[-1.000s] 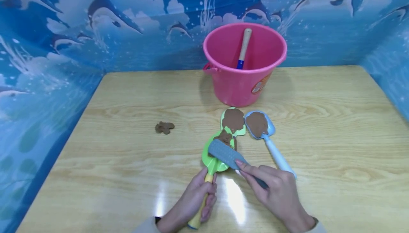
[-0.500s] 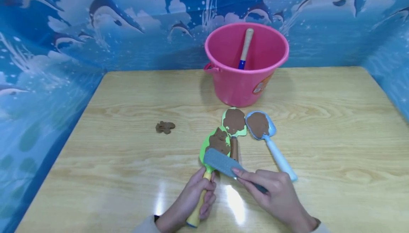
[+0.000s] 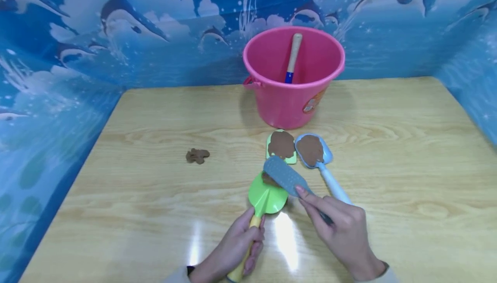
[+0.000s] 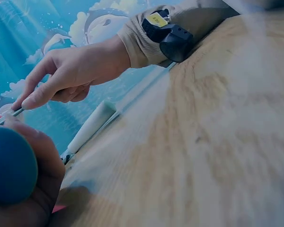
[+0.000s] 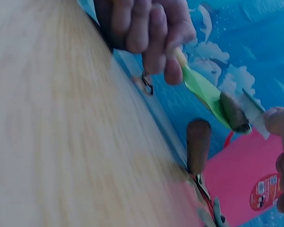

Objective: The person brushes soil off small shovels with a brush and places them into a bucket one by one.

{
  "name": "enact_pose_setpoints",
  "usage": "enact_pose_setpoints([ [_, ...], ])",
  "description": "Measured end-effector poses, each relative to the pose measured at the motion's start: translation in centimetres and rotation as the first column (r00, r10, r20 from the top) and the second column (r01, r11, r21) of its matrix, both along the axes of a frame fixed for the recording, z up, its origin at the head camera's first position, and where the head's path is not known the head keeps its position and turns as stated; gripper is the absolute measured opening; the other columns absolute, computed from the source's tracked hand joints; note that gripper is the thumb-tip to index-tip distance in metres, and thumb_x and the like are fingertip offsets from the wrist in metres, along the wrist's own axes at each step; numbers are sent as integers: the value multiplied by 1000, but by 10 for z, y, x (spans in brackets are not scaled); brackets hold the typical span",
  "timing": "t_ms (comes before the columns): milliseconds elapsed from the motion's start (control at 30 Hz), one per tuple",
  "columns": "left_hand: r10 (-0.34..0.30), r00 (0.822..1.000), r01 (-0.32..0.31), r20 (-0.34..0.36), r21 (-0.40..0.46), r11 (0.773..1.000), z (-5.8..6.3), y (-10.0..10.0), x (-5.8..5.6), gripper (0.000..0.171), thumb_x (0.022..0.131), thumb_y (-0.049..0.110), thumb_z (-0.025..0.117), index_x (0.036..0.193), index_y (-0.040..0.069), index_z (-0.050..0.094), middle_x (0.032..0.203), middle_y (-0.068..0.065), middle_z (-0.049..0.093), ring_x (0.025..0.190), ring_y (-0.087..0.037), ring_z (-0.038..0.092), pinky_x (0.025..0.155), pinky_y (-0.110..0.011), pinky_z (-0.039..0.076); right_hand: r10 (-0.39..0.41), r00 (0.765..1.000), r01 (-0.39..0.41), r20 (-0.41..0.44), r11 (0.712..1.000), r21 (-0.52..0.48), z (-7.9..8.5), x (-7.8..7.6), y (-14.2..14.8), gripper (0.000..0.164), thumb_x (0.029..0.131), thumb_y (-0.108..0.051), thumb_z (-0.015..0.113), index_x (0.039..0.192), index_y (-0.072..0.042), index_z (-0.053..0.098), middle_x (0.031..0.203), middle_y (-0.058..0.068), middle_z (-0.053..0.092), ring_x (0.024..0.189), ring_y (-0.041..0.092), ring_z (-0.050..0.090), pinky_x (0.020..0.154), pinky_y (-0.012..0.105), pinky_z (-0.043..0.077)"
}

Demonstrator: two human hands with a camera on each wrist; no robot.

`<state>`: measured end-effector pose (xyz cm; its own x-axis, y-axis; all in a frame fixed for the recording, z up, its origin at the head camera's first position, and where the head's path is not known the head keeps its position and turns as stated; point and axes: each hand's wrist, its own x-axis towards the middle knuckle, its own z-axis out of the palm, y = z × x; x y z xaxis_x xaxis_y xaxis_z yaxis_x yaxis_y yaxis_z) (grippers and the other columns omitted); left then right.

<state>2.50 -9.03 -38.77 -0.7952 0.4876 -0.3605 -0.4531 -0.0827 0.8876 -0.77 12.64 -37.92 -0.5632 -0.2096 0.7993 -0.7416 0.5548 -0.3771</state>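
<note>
My left hand point(image 3: 242, 240) grips the yellow handle of a green toy shovel point(image 3: 268, 201), held above the table with its blade pointing away. Brown clay-like stuff point(image 3: 269, 180) is heaped at the blade's far end, partly hidden by a grey-blue flat spatula point(image 3: 285, 175). My right hand point(image 3: 343, 224) pinches the spatula's dark handle between thumb and fingers. In the right wrist view the spatula point(image 5: 253, 113) stands right at the brown lump point(image 5: 233, 112) on the tilted green blade point(image 5: 203, 92). The left wrist view shows the shovel's blue handle end point(image 4: 12, 165).
Beyond the hands lie a pale green shovel point(image 3: 292, 160) and a blue shovel point(image 3: 335, 183), each with brown stuff on its blade. A brown handle point(image 5: 199, 146) shows below. A pink bucket point(image 3: 287, 106) holding a handled tool point(image 3: 294, 56) stands behind. A brown clump point(image 3: 197, 156) lies left.
The spatula moves down the blade toward the handle, then back up to the far end. The brown stuff has shifted to the tip, baring the green blade near the handle.
</note>
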Motion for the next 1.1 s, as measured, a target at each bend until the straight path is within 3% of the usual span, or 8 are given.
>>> enact_pose_setpoints([
  [100, 8, 1000, -8, 5, 6, 1000, 0, -1, 0, 12, 90, 4, 42, 101, 1, 40, 57, 3, 41, 36, -8, 38, 29, -21, 34, 44, 999, -43, 16, 999, -30, 0, -2, 3, 34, 96, -30, 59, 87, -2, 76, 59, -2, 65, 45, -7, 37, 41, 1, 27],
  [367, 28, 995, -40, 94, 125, 991, 2, -5, -6, 7, 91, 7, 41, 94, 9, 35, 55, 7, 38, 38, -4, 38, 32, -18, 32, 136, 991, -136, 2, 987, -83, -3, -1, 2, 23, 92, -22, 65, 91, -2, 76, 69, 5, 70, 48, -6, 39, 44, -1, 27],
  [533, 38, 990, -58, 132, 150, 987, 2, -7, -7, 9, 91, 9, 42, 94, 11, 34, 55, 8, 37, 38, -3, 37, 33, -17, 31, 161, 983, -157, 85, 986, -56, -7, 1, 2, 21, 92, -22, 65, 94, -4, 76, 74, 4, 73, 49, -6, 45, 44, 0, 31],
  [700, 42, 994, -51, 97, 89, 995, 3, -4, -5, 8, 90, 8, 43, 95, 8, 36, 56, 6, 38, 38, -4, 37, 32, -19, 32, 153, 975, -155, 160, 988, 1, -8, 4, 2, 24, 94, -26, 63, 98, -6, 75, 70, 1, 72, 48, -7, 47, 43, 0, 32],
  [933, 34, 999, -34, 14, 21, 999, 1, -2, -1, 10, 90, 4, 42, 98, 2, 37, 56, 4, 38, 36, -6, 37, 30, -21, 32, 95, 992, -93, 77, 995, -26, -6, 2, 1, 21, 92, -24, 65, 89, -7, 76, 84, 5, 75, 61, 7, 68, 51, 11, 50],
  [1100, 22, 1000, -21, -5, 31, 999, 1, -2, -2, 10, 90, 3, 40, 99, 1, 38, 56, 3, 39, 36, -6, 37, 30, -21, 34, 32, 996, -26, 78, 997, -79, -3, 1, 1, 31, 95, -28, 60, 87, -2, 75, 88, 9, 74, 68, 14, 71, 59, 12, 55],
])
